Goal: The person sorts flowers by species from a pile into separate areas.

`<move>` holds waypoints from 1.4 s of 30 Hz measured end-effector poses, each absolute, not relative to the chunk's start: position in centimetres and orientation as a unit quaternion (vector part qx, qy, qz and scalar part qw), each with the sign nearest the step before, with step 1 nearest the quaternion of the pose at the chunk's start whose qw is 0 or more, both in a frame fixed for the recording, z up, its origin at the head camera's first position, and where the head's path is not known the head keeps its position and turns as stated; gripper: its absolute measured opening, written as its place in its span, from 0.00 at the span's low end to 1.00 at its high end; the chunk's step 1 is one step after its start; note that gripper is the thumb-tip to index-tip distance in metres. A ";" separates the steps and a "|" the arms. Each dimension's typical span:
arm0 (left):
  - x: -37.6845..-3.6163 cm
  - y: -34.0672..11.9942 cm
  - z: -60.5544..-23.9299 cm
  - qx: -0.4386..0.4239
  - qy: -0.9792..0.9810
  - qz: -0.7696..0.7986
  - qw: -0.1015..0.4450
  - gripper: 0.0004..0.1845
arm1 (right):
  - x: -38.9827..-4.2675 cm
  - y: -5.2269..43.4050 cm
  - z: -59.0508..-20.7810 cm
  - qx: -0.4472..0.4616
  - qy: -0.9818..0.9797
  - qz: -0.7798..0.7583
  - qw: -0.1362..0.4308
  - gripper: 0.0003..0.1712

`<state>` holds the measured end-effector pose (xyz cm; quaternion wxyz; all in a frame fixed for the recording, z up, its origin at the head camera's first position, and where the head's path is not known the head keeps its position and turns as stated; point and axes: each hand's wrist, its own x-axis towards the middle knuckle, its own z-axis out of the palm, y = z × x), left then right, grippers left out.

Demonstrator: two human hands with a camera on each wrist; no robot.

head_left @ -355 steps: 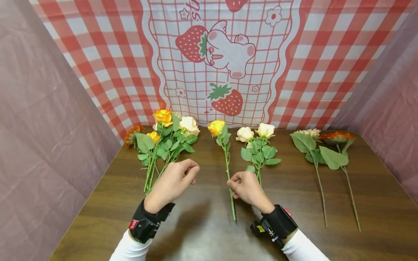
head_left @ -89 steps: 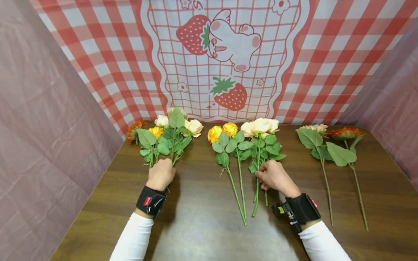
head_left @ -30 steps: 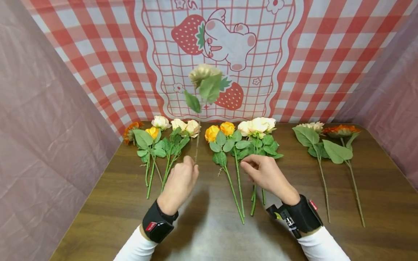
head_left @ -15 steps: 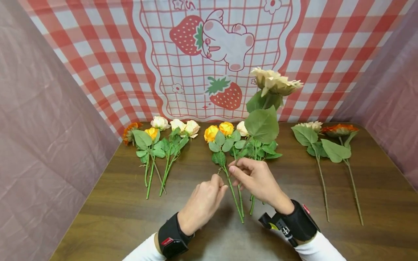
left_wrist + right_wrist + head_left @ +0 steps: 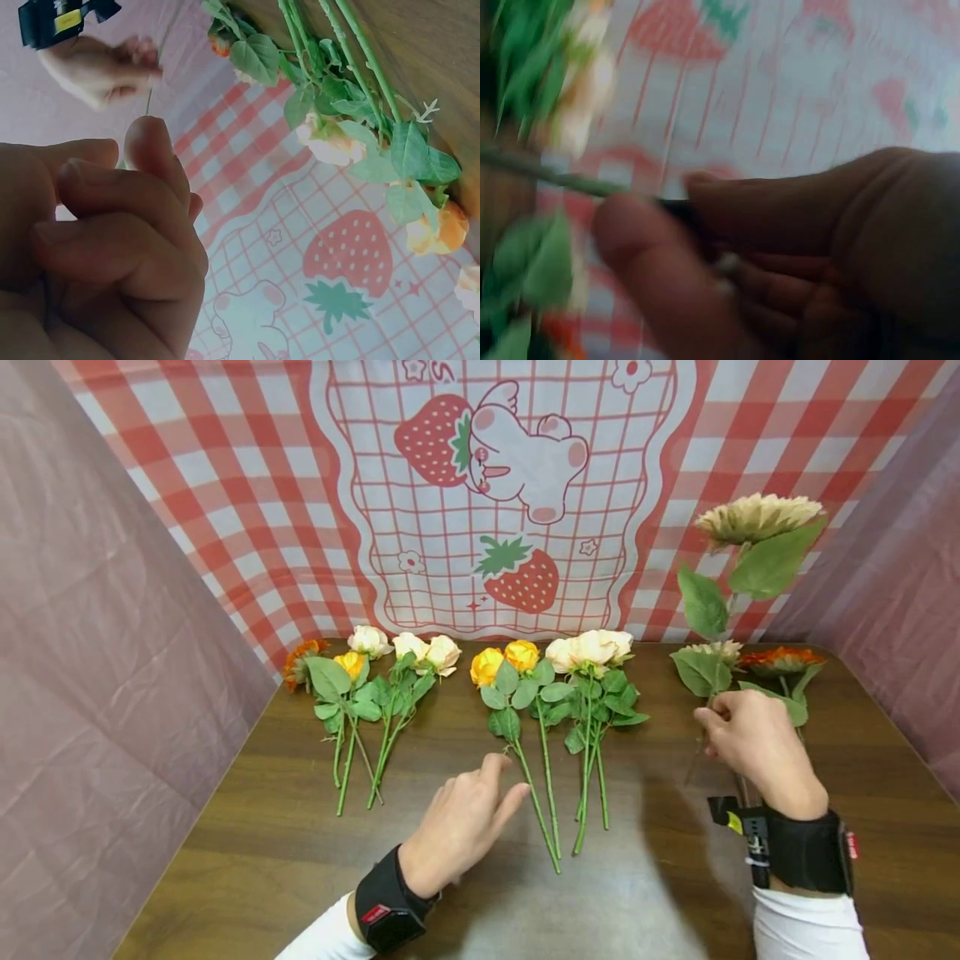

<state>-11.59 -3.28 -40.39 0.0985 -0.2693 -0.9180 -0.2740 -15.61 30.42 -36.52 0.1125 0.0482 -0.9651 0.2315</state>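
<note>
My right hand point(image 5: 765, 747) pinches the stem of a cream sunflower point(image 5: 759, 518), whose head stands upright above the right-hand flowers. The right wrist view, blurred, has its thin stem point(image 5: 577, 184) between thumb and finger. Below it on the table lie another cream sunflower point(image 5: 703, 670) and an orange sunflower point(image 5: 783, 658), their stems partly behind my hand and wrist. My left hand point(image 5: 461, 822) hovers over the table's middle with fingers loosely bent, holding nothing. Nearest to it are two yellow-orange roses point(image 5: 487, 667), with several cream roses point(image 5: 592, 650) beside them.
Farther left on the wooden table point(image 5: 255, 860) lie several more flowers: an orange sunflower point(image 5: 302, 664), a yellow rose point(image 5: 350, 665), a white rose point(image 5: 369, 641) and peach-cream roses point(image 5: 441, 654). A red-and-white checked cloth point(image 5: 517, 460) hangs behind, with pinkish curtains point(image 5: 112, 635) at the sides.
My left hand lifted the cream sunflower from the left group and passed it to my right hand, which carried it to the right. Before that, my right hand laid a cream rose among the others.
</note>
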 end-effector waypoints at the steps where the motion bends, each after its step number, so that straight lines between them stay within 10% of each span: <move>1: -11.6 -3.3 -40.4 -0.269 -0.918 -0.275 0.096 0.17 | -15.6 31.6 -36.6 0.036 -0.971 0.220 0.084 0.19; 9: -11.6 -3.3 -40.3 -0.265 -0.921 -0.271 0.090 0.18 | -16.3 37.2 -38.7 -0.045 -0.972 0.213 -0.084 0.20; 21: -11.7 -3.5 -40.3 -0.266 -0.922 -0.264 0.096 0.16 | -17.2 37.3 -41.0 -0.065 -0.962 0.222 -0.146 0.22; 42: -13.2 -5.6 -39.3 -0.224 -0.932 -0.243 0.152 0.16 | -16.9 35.7 -39.5 -0.093 -0.974 0.196 -0.073 0.24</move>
